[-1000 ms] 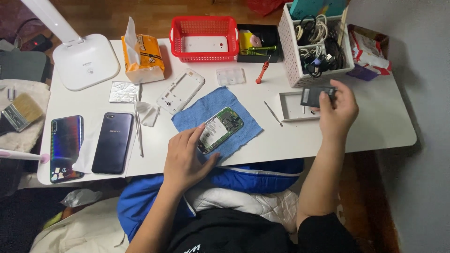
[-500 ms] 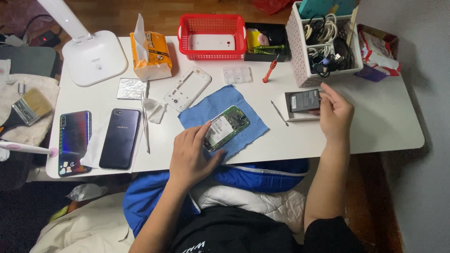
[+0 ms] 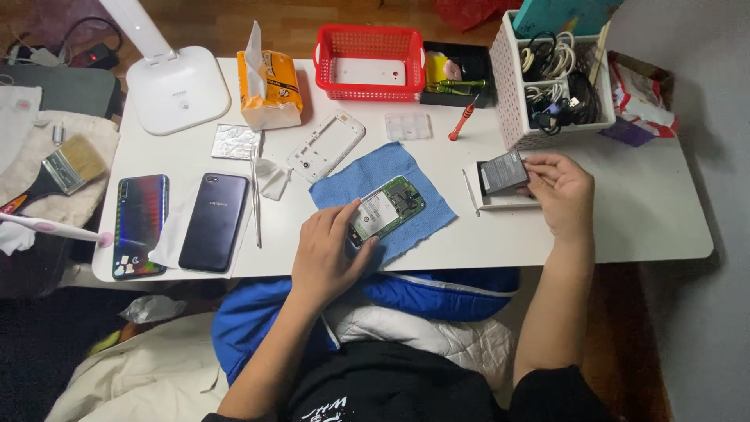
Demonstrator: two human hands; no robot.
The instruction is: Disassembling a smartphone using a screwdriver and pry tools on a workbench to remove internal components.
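White and rectangular, the surface stands over a wooden floor and is crowded with phone-repair things. Near its front edge lies a blue cloth, and on it rests an opened phone with its green circuit board facing up. The left hand rests on the phone's lower end, fingers curled loosely and fingertips pressed to its edge, steadying it rather than lifting it. Well to the right, the right hand pinches a dark phone battery between thumb and fingers, just above a flat white tray lying on the surface; whether the battery touches the tray cannot be told. Beside the tray lies a thin white pry tool. Behind the cloth sit a white phone frame, a small clear parts box and a red screwdriver. Farther back stand a red basket, an orange tissue pack, a white lamp base and a white bin of cables. Two dark smartphones lie at the left.
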